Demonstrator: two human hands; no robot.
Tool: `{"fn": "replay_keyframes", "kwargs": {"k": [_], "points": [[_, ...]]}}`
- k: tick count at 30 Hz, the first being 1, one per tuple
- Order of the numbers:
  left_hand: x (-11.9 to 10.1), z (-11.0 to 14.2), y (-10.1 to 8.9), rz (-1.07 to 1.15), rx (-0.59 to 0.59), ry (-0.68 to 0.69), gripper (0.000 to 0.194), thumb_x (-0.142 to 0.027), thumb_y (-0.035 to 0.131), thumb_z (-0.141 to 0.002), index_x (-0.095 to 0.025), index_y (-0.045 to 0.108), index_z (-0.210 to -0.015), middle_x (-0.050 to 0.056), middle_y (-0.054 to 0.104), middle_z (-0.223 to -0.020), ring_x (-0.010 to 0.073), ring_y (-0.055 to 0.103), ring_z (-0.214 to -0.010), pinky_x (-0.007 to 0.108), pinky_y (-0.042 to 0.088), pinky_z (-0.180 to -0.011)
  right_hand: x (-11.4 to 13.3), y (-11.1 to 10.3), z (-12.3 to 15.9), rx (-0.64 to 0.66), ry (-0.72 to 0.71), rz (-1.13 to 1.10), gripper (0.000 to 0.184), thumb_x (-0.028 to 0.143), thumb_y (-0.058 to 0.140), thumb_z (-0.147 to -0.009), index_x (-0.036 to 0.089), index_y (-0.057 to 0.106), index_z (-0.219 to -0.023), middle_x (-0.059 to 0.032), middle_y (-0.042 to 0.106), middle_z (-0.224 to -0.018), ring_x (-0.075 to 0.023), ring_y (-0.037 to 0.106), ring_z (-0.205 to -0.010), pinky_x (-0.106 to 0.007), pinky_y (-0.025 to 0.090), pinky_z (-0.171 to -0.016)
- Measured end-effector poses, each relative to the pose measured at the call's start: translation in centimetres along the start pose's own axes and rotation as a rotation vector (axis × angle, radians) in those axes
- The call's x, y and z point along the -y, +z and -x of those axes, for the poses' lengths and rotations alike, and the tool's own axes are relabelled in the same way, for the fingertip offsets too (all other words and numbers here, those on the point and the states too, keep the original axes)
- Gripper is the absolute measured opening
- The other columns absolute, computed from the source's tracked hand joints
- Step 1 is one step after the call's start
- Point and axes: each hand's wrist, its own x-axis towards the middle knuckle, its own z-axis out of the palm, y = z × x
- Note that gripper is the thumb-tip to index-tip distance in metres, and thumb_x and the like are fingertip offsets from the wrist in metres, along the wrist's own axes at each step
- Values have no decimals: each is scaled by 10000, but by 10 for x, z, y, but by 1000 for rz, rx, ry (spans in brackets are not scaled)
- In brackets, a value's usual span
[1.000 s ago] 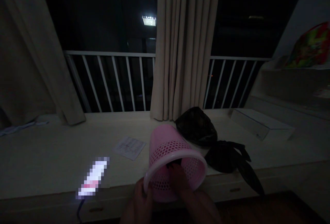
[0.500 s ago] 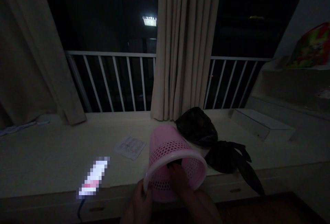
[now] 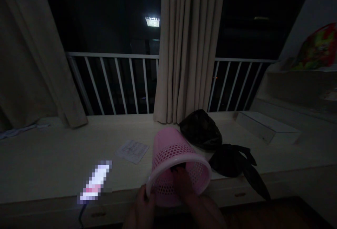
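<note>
A pink plastic wastebasket [image 3: 168,141] with a band of holes lies tipped toward me at the edge of the white ledge. My left hand [image 3: 144,206] grips its rim at the lower left. Inside the basket is my right hand [image 3: 182,181], reaching through the mouth toward the bottom. Its fingers touch something black [image 3: 179,167], perhaps plastic bag; the fingertips are too dark to make out. Right of the basket lie a bulky black plastic bag [image 3: 201,130] and a second black bag [image 3: 229,160], whose tied-looking ends hang over the ledge's edge.
A sheet of paper [image 3: 133,151] lies left of the basket. A bright blurred-out screen [image 3: 96,181] with a cable is at the front left. A white box [image 3: 267,127] stands at the right. Beige curtains [image 3: 188,46] and a white railing [image 3: 113,56] are behind.
Almost nothing differs. My right hand has shifted very slightly inside the wastebasket, while my left hand keeps its hold on the rim.
</note>
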Motion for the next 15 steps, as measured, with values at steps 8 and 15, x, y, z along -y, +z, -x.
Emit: {"fn": "replay_keyframes", "kwargs": {"k": [8, 15], "points": [[0, -2, 0, 41, 69, -51, 393, -590, 549, -669, -200, 564, -708, -2, 583, -569, 188, 540, -563, 277, 445, -539, -1, -1, 4, 3, -13, -18, 276, 205, 480, -910, 113, 581, -1150, -97, 547, -1191, -193, 489, -1153, -443, 369, -1030], [0, -2, -1, 36, 87, -55, 398, -599, 553, -679, -205, 576, -733, 25, 628, -625, 205, 578, -615, 283, 457, -563, 5, -2, -2, 20, -3, -102, 324, 206, 459, -920, 116, 559, -1215, -109, 533, -1252, -197, 472, -1200, -459, 338, -1061]]}}
